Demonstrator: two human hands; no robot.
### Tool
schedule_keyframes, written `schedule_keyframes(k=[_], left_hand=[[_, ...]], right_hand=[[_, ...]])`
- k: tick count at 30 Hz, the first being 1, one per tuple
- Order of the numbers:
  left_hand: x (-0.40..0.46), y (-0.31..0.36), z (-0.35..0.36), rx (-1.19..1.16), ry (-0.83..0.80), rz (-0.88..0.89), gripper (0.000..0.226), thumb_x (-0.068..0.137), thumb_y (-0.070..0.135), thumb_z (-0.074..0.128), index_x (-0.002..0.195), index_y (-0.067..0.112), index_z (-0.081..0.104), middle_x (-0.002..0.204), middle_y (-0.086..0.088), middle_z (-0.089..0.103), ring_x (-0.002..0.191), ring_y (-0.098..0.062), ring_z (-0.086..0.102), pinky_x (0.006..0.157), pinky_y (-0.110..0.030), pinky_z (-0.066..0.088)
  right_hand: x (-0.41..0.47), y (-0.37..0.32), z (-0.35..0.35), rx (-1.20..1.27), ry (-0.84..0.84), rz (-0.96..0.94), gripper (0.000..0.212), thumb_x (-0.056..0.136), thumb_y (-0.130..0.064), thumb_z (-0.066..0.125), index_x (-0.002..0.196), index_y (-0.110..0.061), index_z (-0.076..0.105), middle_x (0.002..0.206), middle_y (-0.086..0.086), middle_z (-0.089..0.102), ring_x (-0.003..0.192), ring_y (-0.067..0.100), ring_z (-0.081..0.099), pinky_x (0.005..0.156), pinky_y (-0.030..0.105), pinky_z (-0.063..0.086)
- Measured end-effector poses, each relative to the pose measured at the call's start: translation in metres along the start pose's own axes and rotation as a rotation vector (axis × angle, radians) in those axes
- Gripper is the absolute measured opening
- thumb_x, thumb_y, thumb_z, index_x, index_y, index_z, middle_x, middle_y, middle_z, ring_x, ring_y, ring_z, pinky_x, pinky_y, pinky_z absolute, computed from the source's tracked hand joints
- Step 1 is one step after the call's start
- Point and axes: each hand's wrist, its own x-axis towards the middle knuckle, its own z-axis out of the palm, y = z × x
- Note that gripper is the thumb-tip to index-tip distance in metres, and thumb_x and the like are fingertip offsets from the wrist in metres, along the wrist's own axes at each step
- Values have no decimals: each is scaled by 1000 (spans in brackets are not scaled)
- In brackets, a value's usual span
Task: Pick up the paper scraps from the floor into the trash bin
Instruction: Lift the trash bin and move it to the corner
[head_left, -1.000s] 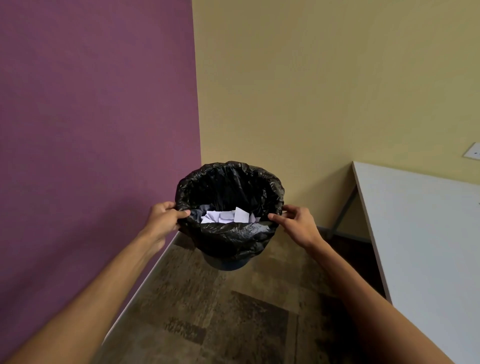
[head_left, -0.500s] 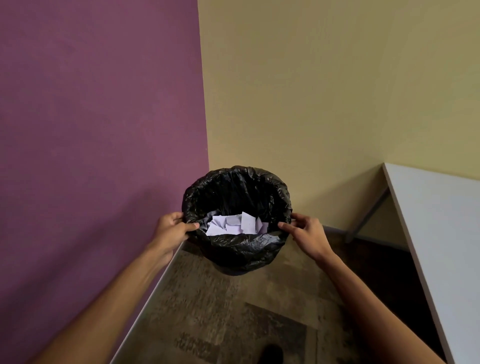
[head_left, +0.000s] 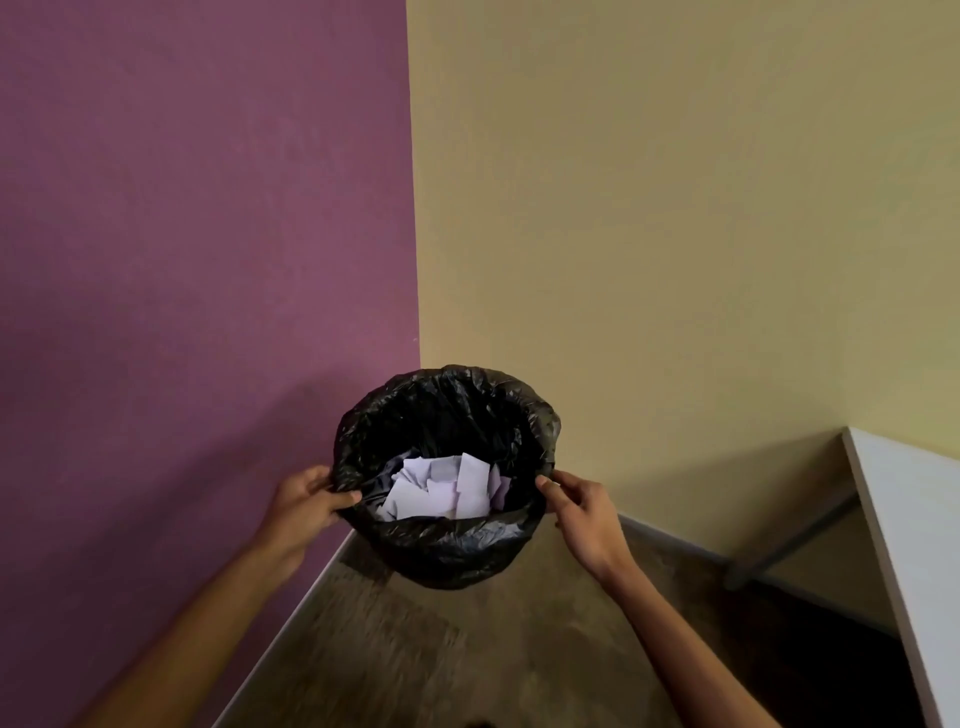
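Observation:
A round trash bin (head_left: 447, 551) lined with a crinkled black bag is held above the floor in front of the room's corner. Several white paper scraps (head_left: 441, 491) lie inside it. My left hand (head_left: 306, 501) grips the bin's left rim, thumb over the bag's edge. On the opposite side my right hand (head_left: 582, 506) pinches the right rim. No scraps show on the visible floor.
A purple wall (head_left: 197, 260) stands on the left and a yellow wall (head_left: 675, 208) behind, meeting at a corner. A white table (head_left: 914, 545) with a grey metal leg (head_left: 789, 540) fills the right edge. Patterned brown floor (head_left: 467, 654) lies below the bin.
The bin, held in both hands, has moved closer to the corner and sits lower in view. The table has slid toward the right edge as my head turned.

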Motion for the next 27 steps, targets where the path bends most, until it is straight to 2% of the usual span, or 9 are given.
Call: schedule_keyframes(k=[3,6,8,12,15,17,20,24,27], left_hand=[[35,11,17,18,24,-10,23,82,-12,64,91,9,61,95,-2,65,88,-17,61,86,-35,46],[68,17,34,24,44,-17,22,83,-13,63,94,6,61,92,0,64,82,-10,60,78,-29,47],[94,20,42,37,41,-31,23,83,-13,63,96,6,61,92,1,64,81,-9,59,72,-25,47],[155,22,49,79,19,-69,23,82,-10,65,91,11,62,91,1,65,82,-12,61,68,-27,48],[197,21,52,115,4,-97,22,82,-8,67,89,12,62,92,0,67,84,-15,63,70,-29,49],[222,23,55,130,-10,-118,22,83,-9,65,85,12,61,90,-1,66,82,-16,63,67,-28,49],[257,28,57,172,-37,-138,20,84,-10,63,84,9,59,93,-8,66,79,-17,63,60,-25,48],[303,35,55,241,-48,-136,18,82,-7,67,88,9,62,101,-7,67,91,-23,65,76,-34,54],[332,30,55,309,-43,-155,20,80,-4,70,88,12,62,99,-4,66,94,-25,65,88,-45,55]], right_hand=[[44,4,-6,-11,-30,7,21,94,-41,53,94,-32,72,80,21,69,67,17,64,63,37,46],[81,12,-7,-26,-35,42,18,94,-26,58,88,-42,66,61,13,61,64,10,52,65,33,43],[109,21,-5,-27,-46,56,17,93,-24,59,88,-38,68,58,11,57,64,8,49,64,32,42],[160,32,4,-68,-60,129,12,92,-25,60,93,-17,70,68,22,63,61,17,57,64,33,40],[192,35,15,-98,-34,158,10,92,-24,61,86,-30,67,78,26,66,68,25,66,66,34,42],[211,35,22,-120,-26,177,14,93,-22,61,88,-34,65,81,24,69,84,36,69,68,40,48],[240,31,34,-154,-5,203,15,94,-17,61,103,-23,71,83,20,73,92,35,68,75,44,53],[279,30,49,-202,-14,231,23,94,-13,60,114,-11,70,75,3,73,78,25,69,65,30,43],[306,38,60,-226,-40,261,21,93,-11,60,112,-10,70,75,-4,68,77,17,65,63,28,43]])
